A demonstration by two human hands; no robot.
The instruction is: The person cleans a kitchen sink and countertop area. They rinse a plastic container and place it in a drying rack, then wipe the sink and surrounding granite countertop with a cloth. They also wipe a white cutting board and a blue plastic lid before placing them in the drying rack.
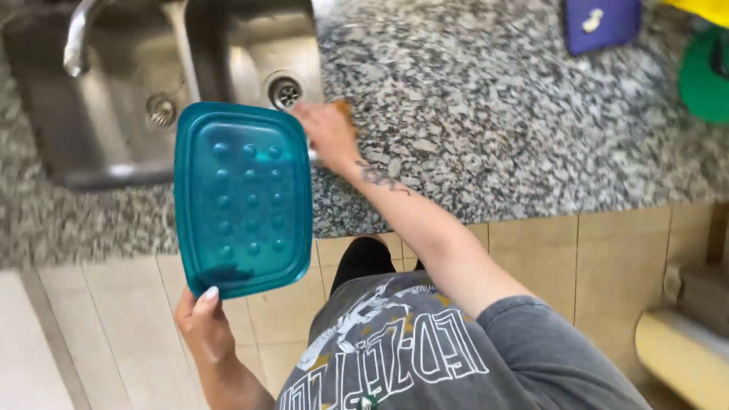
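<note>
Teal rectangular plastic lid, translucent, rows of raised dots, held flat over floor tiles at the counter's edge, 9 o'clock of centre; dark smear near its lower edge. Left hand pinching lid's lower corner, thumb on top. Right hand at 12 o'clock, curled on an orange-brown item, kind not discernible. Steel double sink at 10 o'clock, basins bare. Speckled granite counter; purple square package and green round object at 2 o'clock
</note>
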